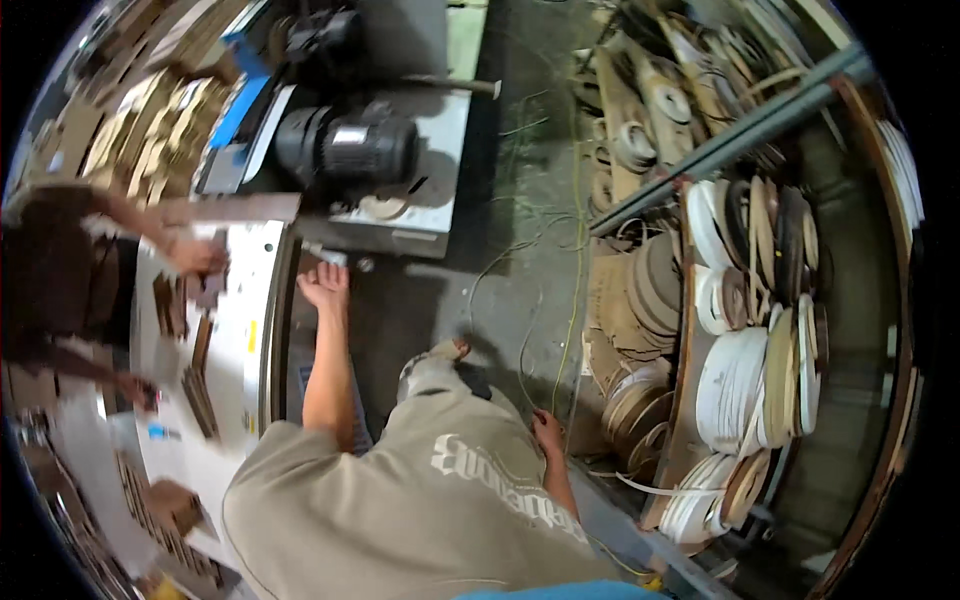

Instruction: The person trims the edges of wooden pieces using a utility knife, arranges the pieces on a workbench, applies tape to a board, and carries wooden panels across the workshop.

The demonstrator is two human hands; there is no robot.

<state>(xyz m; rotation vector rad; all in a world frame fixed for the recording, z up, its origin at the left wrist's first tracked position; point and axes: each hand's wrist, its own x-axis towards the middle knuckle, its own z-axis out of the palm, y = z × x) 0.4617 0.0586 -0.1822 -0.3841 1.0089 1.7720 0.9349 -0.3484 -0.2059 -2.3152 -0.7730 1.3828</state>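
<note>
My left hand (325, 287) is held out beside the edge of the white work table (258, 330). Its palm shows, the fingers are apart and a little bent, and nothing lies in it. Low at my right side hangs my right hand (546, 432), small and dark in the picture, near a thin cord (528, 365) on the floor. Its fingers are too unclear to show whether they hold anything. Closest to my left hand are the table's edge and a machine with a black motor (365, 147) on a white base.
Across the table another person's hand (200, 257) touches a brown piece; brown strips (200, 385) lie nearby. To my right, a rack holds rolls of white edging (735, 385) and brown edging (655, 285). A yellow cord (574, 330) runs along the grey floor (420, 310).
</note>
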